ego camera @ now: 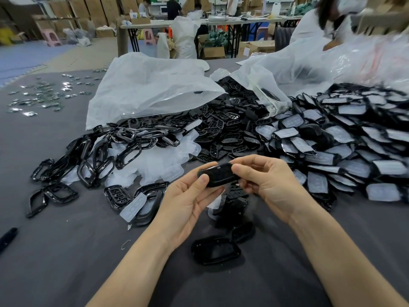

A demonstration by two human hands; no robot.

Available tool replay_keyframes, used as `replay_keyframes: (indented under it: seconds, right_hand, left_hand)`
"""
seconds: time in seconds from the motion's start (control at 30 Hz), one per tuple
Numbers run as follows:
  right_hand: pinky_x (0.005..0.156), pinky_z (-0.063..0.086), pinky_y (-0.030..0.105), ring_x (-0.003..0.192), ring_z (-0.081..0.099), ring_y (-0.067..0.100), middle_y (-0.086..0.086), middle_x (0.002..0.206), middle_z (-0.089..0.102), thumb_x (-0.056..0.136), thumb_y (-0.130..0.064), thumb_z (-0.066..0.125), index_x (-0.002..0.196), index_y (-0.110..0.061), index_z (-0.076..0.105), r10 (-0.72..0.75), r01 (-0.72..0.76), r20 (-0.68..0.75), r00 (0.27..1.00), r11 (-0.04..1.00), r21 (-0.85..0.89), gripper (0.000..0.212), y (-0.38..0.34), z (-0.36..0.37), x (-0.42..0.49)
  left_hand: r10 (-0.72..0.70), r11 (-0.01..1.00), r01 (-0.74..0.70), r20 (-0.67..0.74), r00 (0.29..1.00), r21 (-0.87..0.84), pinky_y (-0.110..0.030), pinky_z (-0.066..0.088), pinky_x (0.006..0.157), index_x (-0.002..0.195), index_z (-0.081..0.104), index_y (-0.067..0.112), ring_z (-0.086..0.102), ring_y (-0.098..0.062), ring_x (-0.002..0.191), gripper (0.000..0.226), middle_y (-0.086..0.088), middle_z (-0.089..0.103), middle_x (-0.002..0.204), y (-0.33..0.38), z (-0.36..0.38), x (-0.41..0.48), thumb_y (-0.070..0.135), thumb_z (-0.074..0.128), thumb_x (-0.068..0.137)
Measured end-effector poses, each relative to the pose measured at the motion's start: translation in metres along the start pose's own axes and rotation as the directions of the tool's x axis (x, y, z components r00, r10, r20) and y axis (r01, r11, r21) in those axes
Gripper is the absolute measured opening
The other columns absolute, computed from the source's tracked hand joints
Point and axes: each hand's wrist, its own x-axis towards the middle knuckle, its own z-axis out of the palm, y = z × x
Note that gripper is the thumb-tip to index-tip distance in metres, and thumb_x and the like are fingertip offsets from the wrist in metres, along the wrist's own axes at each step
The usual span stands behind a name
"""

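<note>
Being held above the counter (66, 251): a black shell (218, 173).
It is being pinched at both ends by curled fingers of the left hand (188, 196) and right hand (267, 176), just before the heap of black parts (221, 129).

Grey cloth-covered table (66, 251), heaped black plastic frames (93, 160), white plastic bags (150, 89), black shell (215, 250)

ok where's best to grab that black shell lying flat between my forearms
Take the black shell by its raised rim, from above, pinching across the short width. It lies flat, hollow side up, long axis left to right, both long edges exposed.
</note>
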Motion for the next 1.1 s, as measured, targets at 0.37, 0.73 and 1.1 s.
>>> replay_keyframes:
  seconds: [0.37,0.73,1.1]
  right_hand:
    - [0.060,0.052,0.016,0.060,0.067,0.010,-0.005,0.070,0.067,0.082,-0.003,0.072,0.073,-0.018,0.065,-0.391,0.242,-0.147,0.909,0.779,-0.578,0.019,-0.037,-0.039,-0.016]
    - [0.077,0.043,0.036,0.104,0.051,0.030,0.012,0.103,0.059,0.091,-0.016,0.061,0.095,-0.009,0.067,-0.648,-0.182,-0.117,0.752,-0.033,-0.983,0.010,-0.087,-0.154,0.050]
    - [0.097,0.038,0.043,0.118,0.043,0.033,0.014,0.117,0.060,0.091,-0.009,0.052,0.109,-0.012,0.065,-0.495,-0.292,-0.154,0.855,-0.213,-0.932,0.022,-0.065,-0.155,0.070]
  left_hand:
    - [0.421,0.133,-0.352,0.269,0.866,0.926,-0.012,0.041,0.095,0.129,0.054,0.033,0.059,-0.010,0.115,0.044,0.015,0.062,0.122,0.005,-0.003,-0.009,0.012,0.062,0.092]
    - [0.246,0.013,-0.245,0.234,0.941,0.970,-0.019,0.035,0.088,0.123,0.065,0.021,0.057,-0.017,0.103,0.039,0.008,0.065,0.109,-0.002,-0.005,-0.011,0.008,0.070,0.086]
    - [0.386,0.121,-0.223,0.161,0.908,0.967,-0.005,0.040,0.069,0.119,0.067,0.017,0.060,-0.001,0.078,0.042,0.018,0.060,0.084,0.001,-0.007,-0.008,-0.003,0.071,0.082]
